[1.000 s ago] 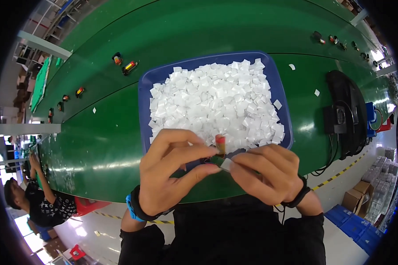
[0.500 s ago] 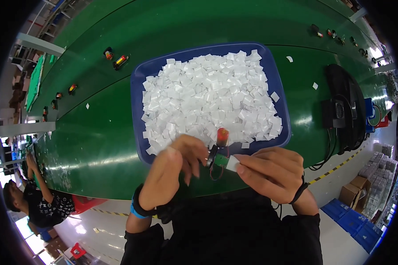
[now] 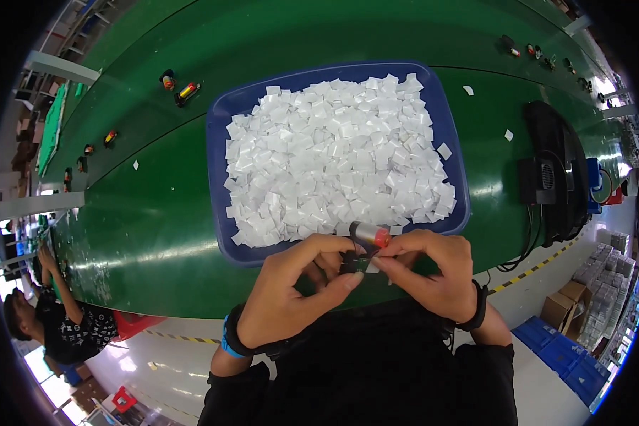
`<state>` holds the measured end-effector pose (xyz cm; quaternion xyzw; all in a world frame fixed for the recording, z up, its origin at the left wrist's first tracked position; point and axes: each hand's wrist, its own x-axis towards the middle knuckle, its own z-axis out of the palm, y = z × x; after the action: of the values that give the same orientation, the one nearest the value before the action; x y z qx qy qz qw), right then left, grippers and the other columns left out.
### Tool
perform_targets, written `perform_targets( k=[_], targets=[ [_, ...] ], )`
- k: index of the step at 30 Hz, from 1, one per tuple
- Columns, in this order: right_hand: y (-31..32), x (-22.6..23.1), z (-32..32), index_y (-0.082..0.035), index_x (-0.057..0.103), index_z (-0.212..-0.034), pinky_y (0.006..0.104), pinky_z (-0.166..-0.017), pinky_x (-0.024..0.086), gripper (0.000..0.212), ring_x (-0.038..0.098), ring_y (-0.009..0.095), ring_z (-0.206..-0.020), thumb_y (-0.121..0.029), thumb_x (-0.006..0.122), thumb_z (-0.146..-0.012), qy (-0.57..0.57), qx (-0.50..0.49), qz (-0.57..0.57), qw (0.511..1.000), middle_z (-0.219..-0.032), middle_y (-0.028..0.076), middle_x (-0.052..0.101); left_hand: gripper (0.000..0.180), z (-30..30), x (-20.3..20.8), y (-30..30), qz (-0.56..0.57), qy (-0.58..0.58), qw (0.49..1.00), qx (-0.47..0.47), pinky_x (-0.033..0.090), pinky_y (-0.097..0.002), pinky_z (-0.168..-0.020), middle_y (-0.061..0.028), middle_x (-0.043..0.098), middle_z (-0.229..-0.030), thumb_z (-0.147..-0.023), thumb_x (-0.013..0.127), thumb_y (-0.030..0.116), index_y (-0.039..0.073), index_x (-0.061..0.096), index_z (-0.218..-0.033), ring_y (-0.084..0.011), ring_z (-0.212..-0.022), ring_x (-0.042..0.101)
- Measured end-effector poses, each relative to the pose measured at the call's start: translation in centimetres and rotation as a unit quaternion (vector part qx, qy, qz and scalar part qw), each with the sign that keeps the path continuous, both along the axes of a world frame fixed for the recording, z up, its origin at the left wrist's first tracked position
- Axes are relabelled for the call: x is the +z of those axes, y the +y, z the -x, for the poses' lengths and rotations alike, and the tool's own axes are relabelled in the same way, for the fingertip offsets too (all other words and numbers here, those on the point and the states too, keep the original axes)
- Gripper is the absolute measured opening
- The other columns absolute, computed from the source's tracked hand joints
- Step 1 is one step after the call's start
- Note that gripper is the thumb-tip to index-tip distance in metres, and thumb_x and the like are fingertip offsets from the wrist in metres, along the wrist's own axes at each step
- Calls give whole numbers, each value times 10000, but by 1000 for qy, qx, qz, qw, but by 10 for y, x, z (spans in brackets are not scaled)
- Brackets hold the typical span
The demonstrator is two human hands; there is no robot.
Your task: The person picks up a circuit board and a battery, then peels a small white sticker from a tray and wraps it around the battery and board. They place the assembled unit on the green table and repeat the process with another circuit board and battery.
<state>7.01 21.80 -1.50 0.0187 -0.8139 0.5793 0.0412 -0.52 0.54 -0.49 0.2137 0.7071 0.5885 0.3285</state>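
In front of my body, my left hand (image 3: 284,295) pinches a small electronic assembly between thumb and fingers. The assembly has a black part and a small circuit board (image 3: 356,263), with a silver, red-ended cylinder (image 3: 369,233) sticking up towards the right. My right hand (image 3: 437,273) is closed in a pinch at the board's right side, its fingertips on a small white square piece (image 3: 373,265) against the board. Just beyond both hands, a blue tray (image 3: 216,181) holds a heap of similar white pieces (image 3: 334,153). Fingers partly hide the board.
Similar assemblies with cylinders (image 3: 187,91) lie along the far green belt (image 3: 277,35), left and right. Loose white pieces (image 3: 508,135) dot the green table. A black device (image 3: 557,163) with cables stands right. Another person (image 3: 64,305) sits far left.
My left hand has moved right and closed on the assembly, which has turned so its cylinder tilts right. My right hand has brought the white piece against the board. The view shifted slightly.
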Motion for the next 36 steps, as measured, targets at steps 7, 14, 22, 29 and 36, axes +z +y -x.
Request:
perform_targets(
  k=[7,14,22,29,36],
  targets=[
    [-2,-2,3,9,638,-922,240,-599,511,176,674,133,-695,44,756,-796,-43,0,20,999,-860,103,699,292,-10,-7,1,12,-32,999,39,406,-198,-593,10,567,-791,-882,703,44,35,603,-1157,-43,-662,513],
    [-3,12,16,7,575,-942,255,-624,513,180,654,147,-741,77,692,-825,66,26,-136,988,-921,97,670,265,-9,-12,-4,24,-36,996,71,432,-210,-654,-9,561,-850,-908,654,15,7,577,-1161,-62,-729,545],
    [21,11,45,-48,619,-1074,311,-584,507,259,649,245,-729,-19,717,-836,62,-105,-179,976,-885,100,661,286,-11,-14,-7,-35,17,989,142,385,-202,-545,-2,531,-786,-903,695,68,33,586,-1165,-42,-615,488],
    [-3,17,40,-43,645,-1144,264,-677,515,364,644,186,-801,25,733,-797,38,25,-95,994,-920,86,662,293,-6,-6,-7,21,85,994,64,386,-212,-536,-3,527,-777,-901,693,64,36,591,-1174,-49,-625,501],
    [2,15,33,-44,670,-1038,304,-743,498,306,634,216,-861,-5,787,-758,20,42,-40,998,-945,82,660,288,-8,-10,-4,-28,-31,996,75,380,-211,-547,-16,559,-808,-946,621,58,45,526,-1218,-60,-638,502]
  ],
)
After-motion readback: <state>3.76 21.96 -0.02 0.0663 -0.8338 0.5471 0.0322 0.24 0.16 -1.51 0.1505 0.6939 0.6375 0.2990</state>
